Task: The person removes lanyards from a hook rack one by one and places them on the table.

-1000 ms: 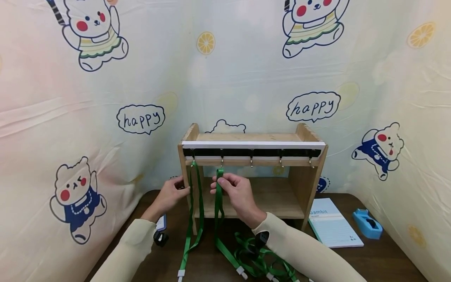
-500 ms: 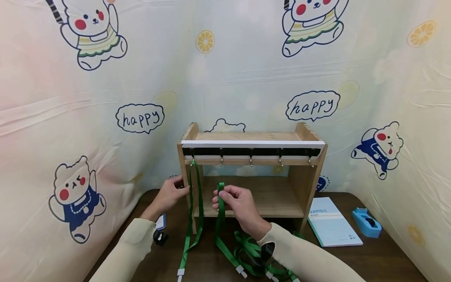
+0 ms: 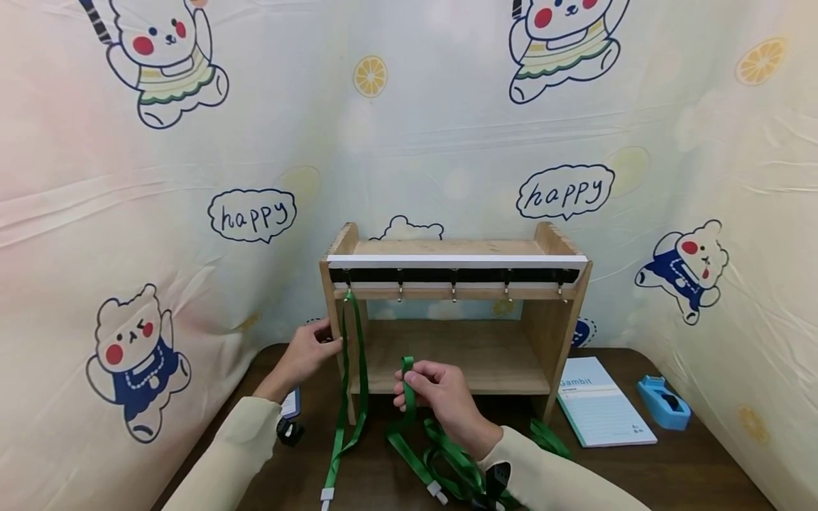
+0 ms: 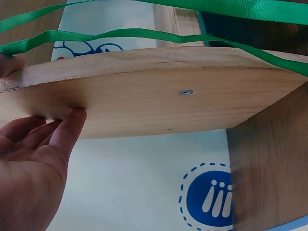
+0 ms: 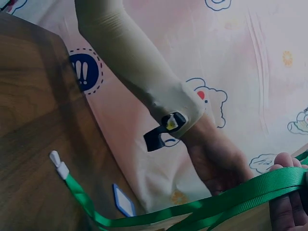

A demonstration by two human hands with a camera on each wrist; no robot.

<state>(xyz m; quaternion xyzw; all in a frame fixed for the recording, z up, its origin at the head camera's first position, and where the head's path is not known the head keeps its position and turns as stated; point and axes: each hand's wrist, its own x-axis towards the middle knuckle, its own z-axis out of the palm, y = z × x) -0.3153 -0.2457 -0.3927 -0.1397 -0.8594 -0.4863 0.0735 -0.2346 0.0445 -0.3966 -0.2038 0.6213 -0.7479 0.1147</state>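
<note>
Two hands at work: the left hand [image 3: 311, 353] lies with straight fingers against the left side panel of the wooden rack [image 3: 557, 326], beside a green strap [image 3: 353, 383] hanging from the leftmost hook [image 3: 348, 294]. Just right, the right hand [image 3: 437, 392] pinches the folded loop of a second green strap [image 3: 407, 374], below the hook row, its tail running down into a green tangle on the dark tabletop [image 3: 690, 468]. Further right lie a notepad [image 3: 601, 410] and a blue tape dispenser [image 3: 664, 404]. Cartoon-bear cloth [image 3: 447, 142] hangs behind.
</note>
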